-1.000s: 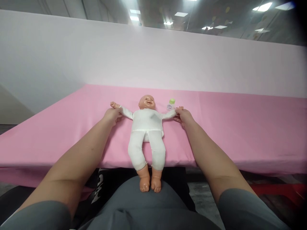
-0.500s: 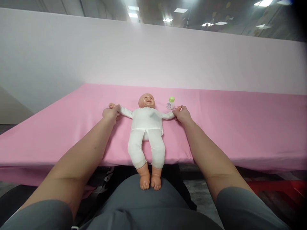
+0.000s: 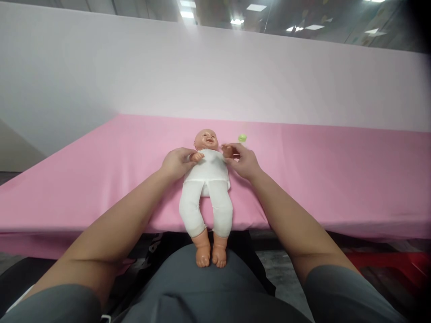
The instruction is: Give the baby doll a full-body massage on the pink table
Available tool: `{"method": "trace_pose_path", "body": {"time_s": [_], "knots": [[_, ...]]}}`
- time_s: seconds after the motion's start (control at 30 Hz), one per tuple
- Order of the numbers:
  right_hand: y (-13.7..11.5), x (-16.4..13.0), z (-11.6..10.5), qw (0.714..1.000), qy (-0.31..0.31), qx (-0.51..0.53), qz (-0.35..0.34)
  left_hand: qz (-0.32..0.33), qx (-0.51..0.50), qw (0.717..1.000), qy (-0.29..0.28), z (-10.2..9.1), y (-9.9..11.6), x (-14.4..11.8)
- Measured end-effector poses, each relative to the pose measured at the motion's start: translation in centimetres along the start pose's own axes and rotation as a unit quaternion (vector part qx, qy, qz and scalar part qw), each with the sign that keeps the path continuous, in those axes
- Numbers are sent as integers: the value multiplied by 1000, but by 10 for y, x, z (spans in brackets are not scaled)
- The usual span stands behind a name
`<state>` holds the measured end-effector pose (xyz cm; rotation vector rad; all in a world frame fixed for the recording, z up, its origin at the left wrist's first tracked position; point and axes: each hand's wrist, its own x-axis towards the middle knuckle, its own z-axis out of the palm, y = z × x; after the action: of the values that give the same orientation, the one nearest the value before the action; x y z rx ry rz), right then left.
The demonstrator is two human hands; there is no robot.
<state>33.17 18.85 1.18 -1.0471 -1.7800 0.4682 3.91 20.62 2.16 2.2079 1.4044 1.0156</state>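
Both of the doll's arms, stretched out sideways a moment ago, are now folded in toward its chest. The left hand (image 3: 177,162) is closed around the doll's near wrist, its small fist poking out beside the fingers, and the right hand (image 3: 243,160) has its grip clamped on the other arm at the doll's shoulder.

The doll (image 3: 207,179) lies on its back on the pink counter (image 3: 319,179), head away from the person, its legs hanging over the front edge with the feet against the person's grey lap.

Just behind the right hand stands a small bottle with a green cap (image 3: 242,137), mostly hidden by the fingers. I judge that bottle the main risk: any backward sweep of the right hand could tip it. Pulling the doll's arms toward the person could also slide the body off the edge, since only its torso rests on the cloth.
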Motion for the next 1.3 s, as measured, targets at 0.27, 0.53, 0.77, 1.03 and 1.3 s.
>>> {"method": "trace_pose_path", "body": {"time_s": [0.27,0.53,0.77,1.03,1.3], "knots": [[-16,-3,4,985,-143,-93,1,48,1,996,-79,-6,-7,2],[20,6,-11,989,-41,93,105,-61,-107,992,22,-9,-15,3],[85,10,-47,916,129,168,340,-239,-304,912,138,-23,-66,24],[97,8,-49,901,122,111,402,-369,-334,842,211,-20,-88,36],[75,13,-35,941,258,34,214,-208,-240,921,224,-16,-64,23]]}}
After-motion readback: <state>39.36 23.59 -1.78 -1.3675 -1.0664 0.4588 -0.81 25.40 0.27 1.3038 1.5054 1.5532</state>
